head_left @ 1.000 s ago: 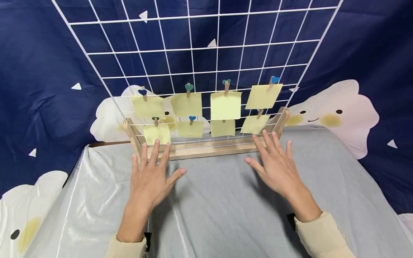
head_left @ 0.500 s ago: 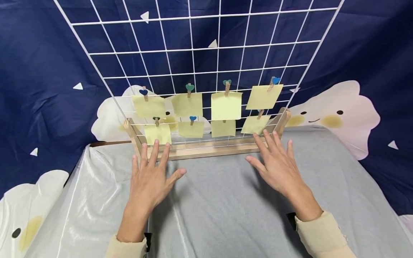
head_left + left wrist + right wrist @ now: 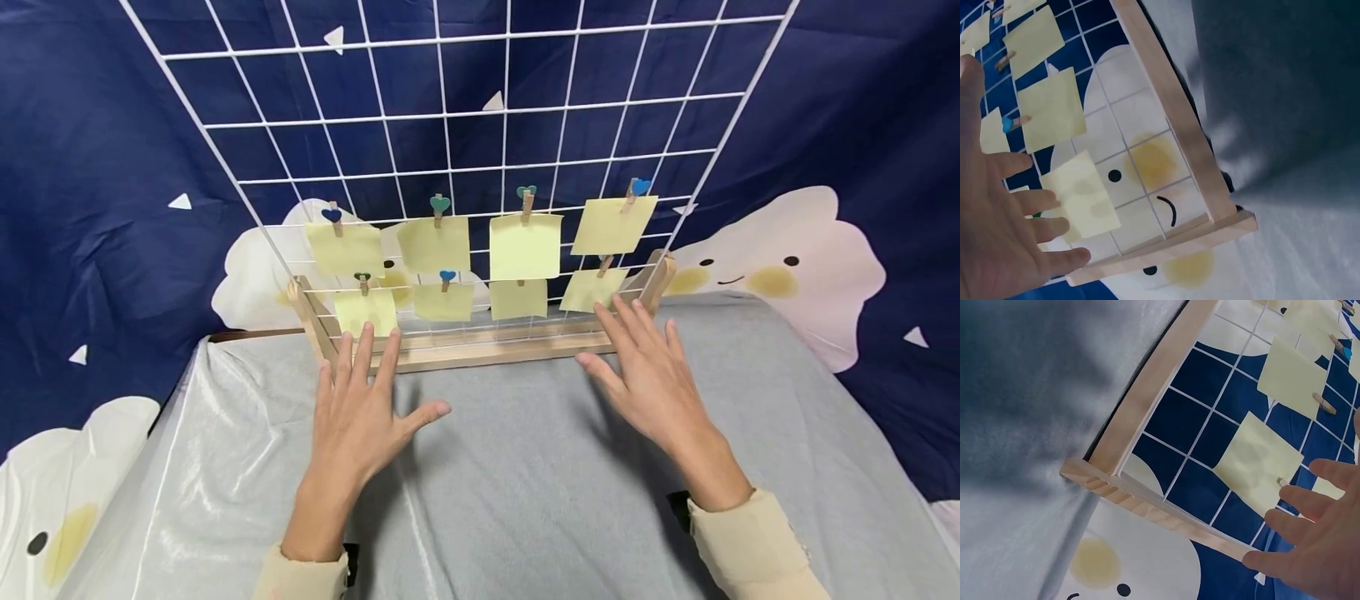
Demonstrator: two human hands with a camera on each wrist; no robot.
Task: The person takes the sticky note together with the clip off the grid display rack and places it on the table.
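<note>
The left hand [image 3: 363, 425] and right hand [image 3: 656, 387] are apart, fingers spread. Beyond them, square yellow paper notes [image 3: 525, 248] hang on a white wire grid [image 3: 503, 165].

Eight square yellow notes [image 3: 525, 247] hang clipped in two rows on a white grid [image 3: 504, 167].

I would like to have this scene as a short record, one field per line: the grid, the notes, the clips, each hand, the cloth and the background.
Wire grid: white, set in a wooden base
Sticky notes: eight, yellow, two rows of four
Clothespins: wooden, several with blue or green hearts
Left hand: fingers extended, near leftmost lower note; contact unclear
Right hand: fingers extended, near rightmost lower note; contact unclear
Cloth: grey
Background: navy fabric with white clouds
</note>
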